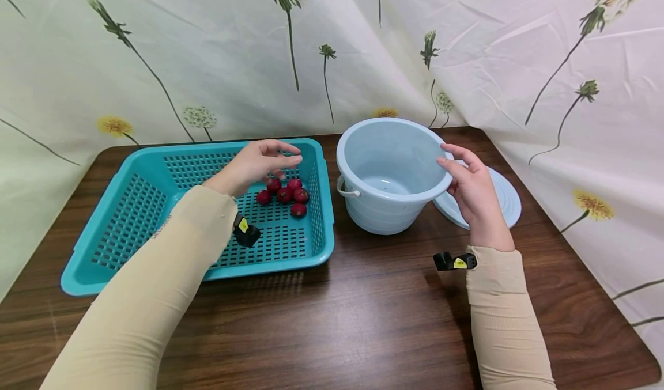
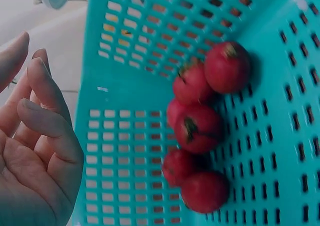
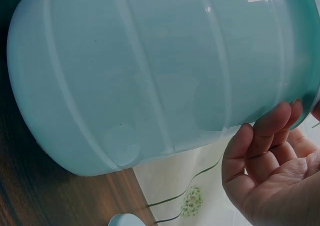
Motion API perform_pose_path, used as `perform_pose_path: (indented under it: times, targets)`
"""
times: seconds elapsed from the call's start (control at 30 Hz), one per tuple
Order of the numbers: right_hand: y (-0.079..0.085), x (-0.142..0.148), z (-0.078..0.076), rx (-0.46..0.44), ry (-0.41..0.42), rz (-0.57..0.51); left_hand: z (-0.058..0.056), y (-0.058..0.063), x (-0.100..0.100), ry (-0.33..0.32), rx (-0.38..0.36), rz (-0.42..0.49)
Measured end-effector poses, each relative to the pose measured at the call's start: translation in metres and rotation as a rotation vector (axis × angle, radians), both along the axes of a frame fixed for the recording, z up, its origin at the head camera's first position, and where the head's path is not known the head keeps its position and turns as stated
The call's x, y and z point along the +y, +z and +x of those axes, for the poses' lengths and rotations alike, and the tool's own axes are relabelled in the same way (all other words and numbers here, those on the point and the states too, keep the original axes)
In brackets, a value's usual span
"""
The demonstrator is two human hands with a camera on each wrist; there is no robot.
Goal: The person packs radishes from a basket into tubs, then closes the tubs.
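Several small round red radishes (image 1: 284, 195) lie clustered at the right end of a turquoise perforated basket (image 1: 155, 286). Above them is my left hand (image 1: 259, 162), its fingers loosely extended and nothing in them. From the left wrist view, that hand (image 2: 40, 146) appears beside the radishes (image 2: 200, 128), apart from them. A pale blue bucket (image 1: 381, 211) stands to the right of the basket, and only its bare inside shows. My right hand (image 1: 472, 188) grips the bucket's right rim, thumb at the inner side. Its curled fingers (image 3: 270, 121) lie against the outer wall in the right wrist view.
A round pale blue lid (image 1: 503, 197) lies flat behind my right hand, partly hidden by it and the bucket. The bucket's white handle (image 1: 346, 188) hangs at its left side. A flower-printed cloth (image 1: 218, 50) rises behind the dark wooden table (image 1: 337, 332).
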State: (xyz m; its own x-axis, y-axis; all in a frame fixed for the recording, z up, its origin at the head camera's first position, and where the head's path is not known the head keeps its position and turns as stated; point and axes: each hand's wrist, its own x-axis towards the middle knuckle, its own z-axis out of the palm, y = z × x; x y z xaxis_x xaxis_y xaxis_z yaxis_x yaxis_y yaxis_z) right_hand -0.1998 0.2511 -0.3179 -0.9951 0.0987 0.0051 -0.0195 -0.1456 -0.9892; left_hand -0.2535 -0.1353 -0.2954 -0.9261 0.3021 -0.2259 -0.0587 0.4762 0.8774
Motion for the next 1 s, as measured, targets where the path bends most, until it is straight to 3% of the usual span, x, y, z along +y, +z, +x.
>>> perform_pose_path:
  times: [0.6,1.0]
  targets:
    - [0.000,0.000,-0.001,-0.009,-0.001,0.007,-0.003,-0.017,-0.036,0.033,-0.010,-0.103]
    - [-0.001,0.000,-0.001,-0.013,0.002,0.008,0.000,-0.031,-0.051,-0.017,-0.072,-0.171]
